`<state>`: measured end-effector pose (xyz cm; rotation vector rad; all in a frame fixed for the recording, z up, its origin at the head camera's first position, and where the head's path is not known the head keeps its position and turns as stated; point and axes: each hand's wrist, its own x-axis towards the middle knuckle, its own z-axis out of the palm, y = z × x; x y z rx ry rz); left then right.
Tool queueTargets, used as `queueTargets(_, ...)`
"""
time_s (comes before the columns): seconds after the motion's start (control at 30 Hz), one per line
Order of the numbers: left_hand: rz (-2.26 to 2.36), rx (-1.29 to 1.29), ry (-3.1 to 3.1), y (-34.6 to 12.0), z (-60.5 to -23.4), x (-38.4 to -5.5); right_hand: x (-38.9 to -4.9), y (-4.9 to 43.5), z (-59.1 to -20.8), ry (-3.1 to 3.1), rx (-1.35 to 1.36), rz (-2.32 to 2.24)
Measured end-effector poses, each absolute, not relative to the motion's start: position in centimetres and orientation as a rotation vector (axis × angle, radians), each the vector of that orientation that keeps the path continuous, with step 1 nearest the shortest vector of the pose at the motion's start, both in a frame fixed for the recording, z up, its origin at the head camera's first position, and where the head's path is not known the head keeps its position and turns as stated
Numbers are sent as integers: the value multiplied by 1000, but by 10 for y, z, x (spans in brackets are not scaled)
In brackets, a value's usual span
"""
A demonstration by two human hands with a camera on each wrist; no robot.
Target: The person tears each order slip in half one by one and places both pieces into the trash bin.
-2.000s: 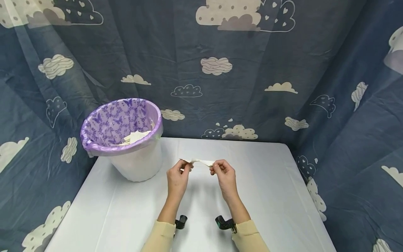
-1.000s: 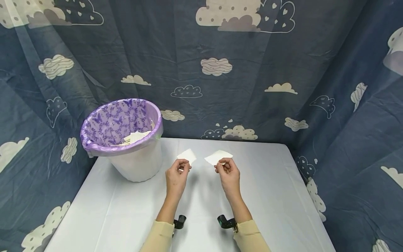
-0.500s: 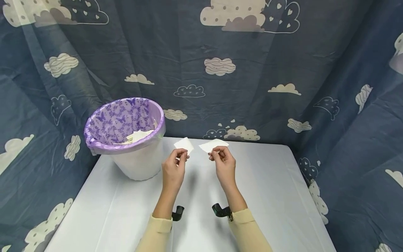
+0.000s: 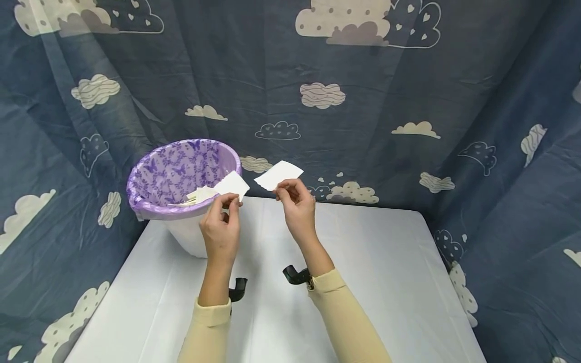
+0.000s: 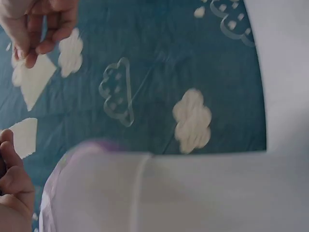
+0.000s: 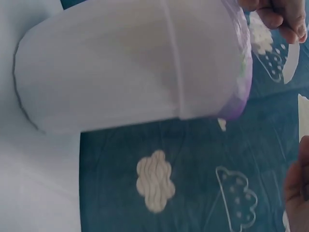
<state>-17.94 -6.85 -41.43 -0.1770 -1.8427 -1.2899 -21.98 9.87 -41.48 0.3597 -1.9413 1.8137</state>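
Note:
My left hand (image 4: 221, 227) pinches a white piece of torn paper (image 4: 232, 184) between thumb and fingers, and that piece overlaps the right rim of a white bin (image 4: 181, 233) in the head view. In my right hand (image 4: 298, 214) another torn paper piece (image 4: 278, 175) is pinched by its lower edge, held up just right of the bin. A purple butterfly-patterned liner (image 4: 168, 174) covers the bin's inside and folds over its rim. Inside lie several pale paper scraps (image 4: 199, 195). The left wrist view shows the right hand's paper (image 5: 36, 82) hanging from the fingertips.
A white-covered table (image 4: 363, 272) spreads under the arms, its back edge near the dark blue cloud-print curtain (image 4: 363, 106). The curtain also hangs at both sides. Black wrist cameras (image 4: 296, 275) sit on both wrists.
One strip of paper between both hands has been torn into two pieces. Both hands have since risen forward and to the left, the left one reaching the bin's rim.

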Motion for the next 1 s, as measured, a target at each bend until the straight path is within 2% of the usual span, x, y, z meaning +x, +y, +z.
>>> queueTargets(0.47,-1001,117,-1902,-114,-377,-191,-251,30,-385,-2146,649,1565)
queueTargets(1.0,-1014,175,-2010,-124,-385,-200,-255,13,-380,-2310,729,1201)
